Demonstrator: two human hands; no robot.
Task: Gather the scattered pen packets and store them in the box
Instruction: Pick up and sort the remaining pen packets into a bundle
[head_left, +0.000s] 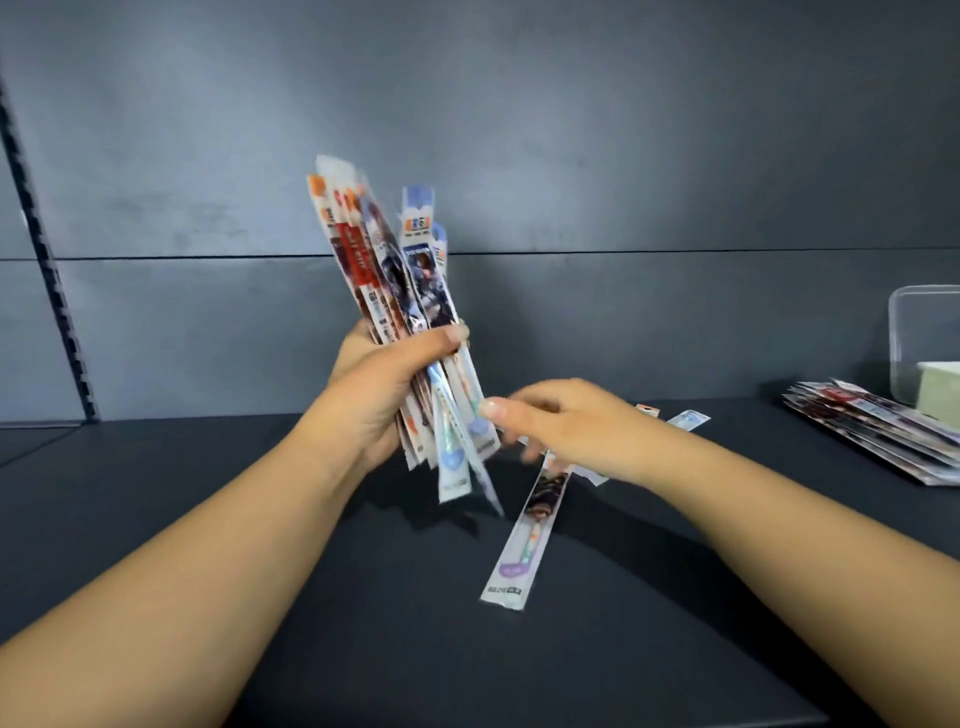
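My left hand (384, 384) grips a thick bundle of pen packets (395, 280), held nearly upright above the dark shelf, their printed tops fanning out. My right hand (561, 421) hovers just right of the bundle's lower ends, fingers loosely apart and blurred, holding nothing that I can make out. Beneath it, a long packet with a purple end (524, 540) lies flat on the shelf. Two more packet ends (688, 418) stick out behind my right wrist. A clear plastic box (919, 332) stands at the far right edge.
A flat pile of more packets (883, 431) lies in front of the box at the right. The dark shelf surface (363, 623) meets a grey back wall. A slotted shelf rail (47, 270) runs down the left side.
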